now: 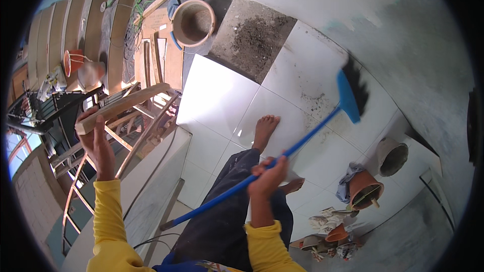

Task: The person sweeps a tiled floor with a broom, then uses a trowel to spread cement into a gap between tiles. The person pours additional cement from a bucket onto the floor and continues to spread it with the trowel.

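Observation:
My right hand (268,177) is wrapped round the blue handle of a broom (316,130) that slants across my legs. Its blue head with dark bristles (359,88) is at the right, by the base of the wall. At the left, my left hand (97,146) grips the near end of a pale wooden beam (126,105). White floor tiles (222,93) lie under my bare feet, with loose dirt (316,103) scattered on them between my feet and the broom head. Further off, a square without a tile (254,35) shows dark, crumbly soil.
A tan bucket (193,22) stands beyond the tiles. At the right are a grey bucket (392,156), an orange bucket (366,191) and rags (327,220). Stairs (65,25) descend at the left, above a wooden frame (143,131). Green cable (136,2) lies near the stairs.

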Demonstrator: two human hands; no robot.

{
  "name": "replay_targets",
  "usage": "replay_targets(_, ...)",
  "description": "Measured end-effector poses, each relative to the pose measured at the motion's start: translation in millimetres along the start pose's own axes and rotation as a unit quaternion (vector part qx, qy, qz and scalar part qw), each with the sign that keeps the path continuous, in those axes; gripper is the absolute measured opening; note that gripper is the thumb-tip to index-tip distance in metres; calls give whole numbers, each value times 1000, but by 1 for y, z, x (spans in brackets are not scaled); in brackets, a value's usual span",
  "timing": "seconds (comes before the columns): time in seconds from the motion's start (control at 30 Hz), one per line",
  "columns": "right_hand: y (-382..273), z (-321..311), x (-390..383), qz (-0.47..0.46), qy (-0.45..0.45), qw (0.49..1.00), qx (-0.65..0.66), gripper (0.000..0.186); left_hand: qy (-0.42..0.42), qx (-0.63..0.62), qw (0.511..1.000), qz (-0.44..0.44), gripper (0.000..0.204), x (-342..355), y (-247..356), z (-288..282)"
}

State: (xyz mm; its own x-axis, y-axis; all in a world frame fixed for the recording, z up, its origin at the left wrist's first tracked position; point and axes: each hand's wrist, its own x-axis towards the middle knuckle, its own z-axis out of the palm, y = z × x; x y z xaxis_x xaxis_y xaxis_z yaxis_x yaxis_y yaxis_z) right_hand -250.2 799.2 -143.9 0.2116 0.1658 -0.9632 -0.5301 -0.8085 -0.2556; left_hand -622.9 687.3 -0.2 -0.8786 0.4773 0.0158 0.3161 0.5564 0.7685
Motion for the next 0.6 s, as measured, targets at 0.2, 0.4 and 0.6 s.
replay_targets(0.2, -102, -43, 140, -132, -1, 991, -34, 33, 50, -101, 983, -143, 27, -14, -127, 53)
replay_targets(0.4, -67, -41, 154, -75, -71, 991, -87, 29, -121, -19, 932, -341, 25, 1, -245, 138)
replay_targets(0.6, -57, -51, 186, -65, -10, 994, -85, 31, -249, 89, 903, -339, 36, 0, -389, 200)
